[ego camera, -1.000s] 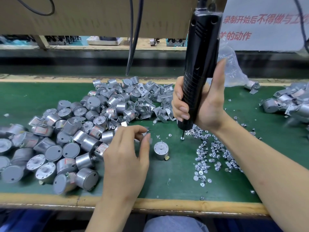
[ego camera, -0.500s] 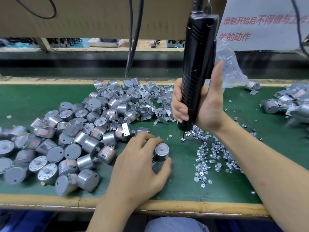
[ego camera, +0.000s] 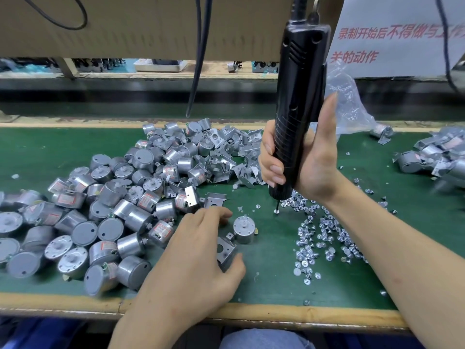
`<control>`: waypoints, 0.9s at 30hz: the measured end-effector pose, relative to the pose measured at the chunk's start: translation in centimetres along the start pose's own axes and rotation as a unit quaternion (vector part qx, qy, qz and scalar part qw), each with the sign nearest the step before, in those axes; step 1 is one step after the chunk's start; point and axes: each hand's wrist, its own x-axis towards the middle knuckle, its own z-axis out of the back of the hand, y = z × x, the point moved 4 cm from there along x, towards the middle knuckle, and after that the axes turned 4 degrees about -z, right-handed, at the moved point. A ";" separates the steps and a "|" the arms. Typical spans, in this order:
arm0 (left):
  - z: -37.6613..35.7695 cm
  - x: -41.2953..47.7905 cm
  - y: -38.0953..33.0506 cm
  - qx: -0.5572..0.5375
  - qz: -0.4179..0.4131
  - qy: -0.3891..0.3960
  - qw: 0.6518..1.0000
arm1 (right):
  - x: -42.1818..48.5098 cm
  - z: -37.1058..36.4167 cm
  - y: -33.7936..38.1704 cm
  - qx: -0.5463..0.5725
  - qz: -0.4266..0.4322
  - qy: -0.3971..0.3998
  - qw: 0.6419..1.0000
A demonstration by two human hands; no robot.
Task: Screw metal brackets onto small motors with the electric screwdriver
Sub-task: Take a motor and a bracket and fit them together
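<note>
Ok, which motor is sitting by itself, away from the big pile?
The upright motor just right of the bracket in the left hand, shaft up, alone between the heap and the loose screws.

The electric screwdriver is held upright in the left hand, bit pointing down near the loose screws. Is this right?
Not quite. The head view shows the right hand gripping the electric screwdriver; it is upright, bit down near the loose screws.

Filmed from one wide-angle camera worn on the head. Faced forward and down over the near wooden edge [ego camera: 63,301] of the green bench [ego camera: 50,152]. Sat close above the left hand [ego camera: 196,255], the right hand [ego camera: 314,167] and the tall electric screwdriver [ego camera: 299,84]. Took in the cardboard wall [ego camera: 138,26] behind.
</note>
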 end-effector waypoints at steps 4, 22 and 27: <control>-0.2 0.2 -0.8 0.031 -0.002 -0.031 0.999 | 0.0 -0.2 0.0 -0.002 0.004 -0.003 1.000; 1.1 0.3 -0.3 0.017 -0.009 0.000 1.000 | 0.0 -0.2 -0.1 0.017 -0.005 0.004 1.000; 1.5 0.3 0.3 -0.004 0.007 0.017 1.000 | 0.0 -0.3 0.0 0.018 -0.006 0.003 1.000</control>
